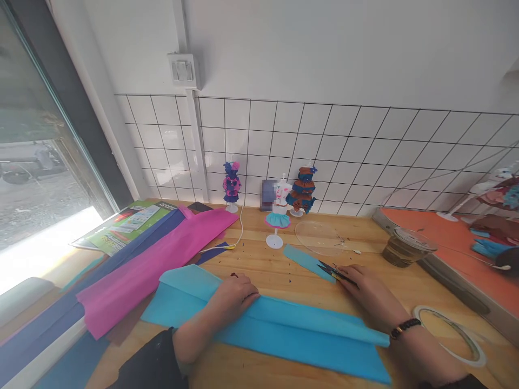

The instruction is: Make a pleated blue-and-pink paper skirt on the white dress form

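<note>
A long blue sheet [308, 346], which looks like crepe paper, lies folded lengthwise across the front of the wooden table. My left hand [233, 297] presses on its upper fold with the fingers curled together. To the right, my right hand [367, 283] is closed around a pair of dark scissors [331, 270], whose blades point left. Beneath the blades lies a small light-blue strip [302, 259]. A mini dress stand [277, 213] behind the strip wears a white top and a light-blue skirt with a pink hem.
A pink sheet [162, 259] and dark-blue rolls lie at left near a green package [133, 224]. Two more dressed stands [231, 186] are by the tiled wall. A clear dish [318, 237], a plastic cup [407, 248] and a tape roll [478, 356] sit at right, beside an orange surface [438, 243].
</note>
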The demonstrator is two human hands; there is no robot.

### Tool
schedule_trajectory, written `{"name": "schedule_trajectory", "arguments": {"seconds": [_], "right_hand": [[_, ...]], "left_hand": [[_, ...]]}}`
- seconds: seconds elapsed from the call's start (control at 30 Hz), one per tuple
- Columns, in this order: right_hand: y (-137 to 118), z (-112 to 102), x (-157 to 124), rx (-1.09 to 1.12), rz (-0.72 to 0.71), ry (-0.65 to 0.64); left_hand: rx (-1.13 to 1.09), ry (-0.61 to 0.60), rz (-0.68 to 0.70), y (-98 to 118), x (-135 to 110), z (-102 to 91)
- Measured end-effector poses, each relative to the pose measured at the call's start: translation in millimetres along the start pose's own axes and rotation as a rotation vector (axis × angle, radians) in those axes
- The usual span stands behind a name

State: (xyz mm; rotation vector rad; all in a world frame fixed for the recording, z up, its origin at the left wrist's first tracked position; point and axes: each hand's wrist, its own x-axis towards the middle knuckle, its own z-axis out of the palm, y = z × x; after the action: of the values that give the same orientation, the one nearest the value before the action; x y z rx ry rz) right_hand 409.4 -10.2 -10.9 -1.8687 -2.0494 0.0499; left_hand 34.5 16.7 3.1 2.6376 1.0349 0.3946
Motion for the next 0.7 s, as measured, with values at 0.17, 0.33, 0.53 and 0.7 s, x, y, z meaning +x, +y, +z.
{"name": "schedule_trajectory", "arguments": {"seconds": [0.17,0.33,0.53,0.7], "right_hand": [[-54.8,-14.2,0.1,0.260,0.023,-0.207],[-92.6,-21.2,-0.6,0.358,-0.022,-0.544],[-108.4,-28.4,0.6,0.257,-0.112,-0.523],[-107.4,-31.2,-1.9,0.242,-0.108,-0.513]], "left_hand": [[-0.001,0.031,-0.037,-1.0,2.7,-4.3],[-0.003,0.045,-0.066,-2.0,2.7,-4.7],[0.015,0.157,-0.034,-6.3,5.1,-2.9],[0.049,0.163,-0.005,-8.3,2.1,-7.7]]}}
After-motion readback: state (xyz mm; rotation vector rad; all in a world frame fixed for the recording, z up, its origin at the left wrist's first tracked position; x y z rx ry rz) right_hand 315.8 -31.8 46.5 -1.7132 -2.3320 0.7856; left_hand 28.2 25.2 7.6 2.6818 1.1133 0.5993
